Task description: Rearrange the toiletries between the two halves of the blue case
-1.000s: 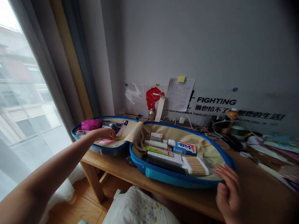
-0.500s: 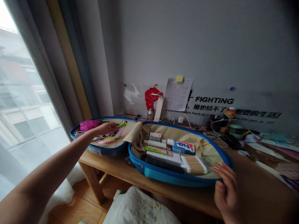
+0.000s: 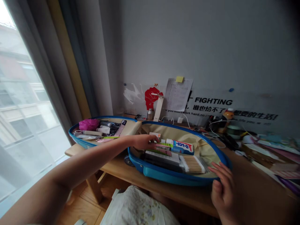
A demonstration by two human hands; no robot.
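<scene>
A blue suitcase lies open in two halves on a wooden table. Over its right half [image 3: 150, 172], my left hand [image 3: 142, 142] pinches a slim green-and-pink packet [image 3: 167, 145]. Just beneath is a similar packet [image 3: 161, 152] on a white-and-black box [image 3: 164, 159]. Beside them sit a toothpaste box [image 3: 184, 147], a blue item partly under it and a pack of cotton swabs [image 3: 192, 164]. My right hand [image 3: 223, 184], fingers spread, rests at the right rim and holds nothing. My left fingers hide some of the contents.
The suitcase's left half [image 3: 82, 143] holds a magenta pouf [image 3: 89, 124], tubes and a phone-like item [image 3: 122, 127]. Cables, a bottle [image 3: 227, 117] and papers crowd the table at the right. A small metal bottle [image 3: 150, 114] stands near the wall; a curtain hangs left.
My left hand has moved right with the green-and-pink packet, from over the left half of the suitcase to the right half. My right hand has stayed by the rim.
</scene>
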